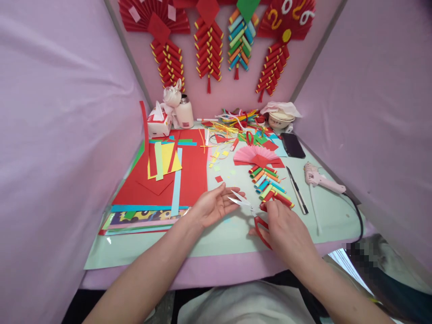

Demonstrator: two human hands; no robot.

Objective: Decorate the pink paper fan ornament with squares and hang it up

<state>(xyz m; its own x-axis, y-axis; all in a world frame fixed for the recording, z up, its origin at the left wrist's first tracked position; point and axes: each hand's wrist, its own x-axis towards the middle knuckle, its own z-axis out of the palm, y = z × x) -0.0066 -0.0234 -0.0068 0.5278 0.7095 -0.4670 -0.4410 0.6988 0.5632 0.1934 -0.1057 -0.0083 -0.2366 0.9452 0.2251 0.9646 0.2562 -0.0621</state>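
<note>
My right hand (285,225) grips the red handles of a pair of scissors (243,202), whose blades are spread and point left. My left hand (219,204) lies palm up with the fingers apart and nothing seen in it. The blade tips reach over the left fingers; whether they touch I cannot tell. Just beyond the right hand lies a paper firecracker string (270,182) of rolled tubes in red, orange, green and blue. At its top sits a pink paper fan (256,155) with a red square. My right fingers hide part of the lower tubes.
Red paper sheets (194,175) and colored strips cover the left side. A utility knife (297,191), a pink glue gun (322,180) with a cord and a dark phone (293,145) lie right. Paper scraps, a tissue box (159,122) and a bowl (281,119) stand behind.
</note>
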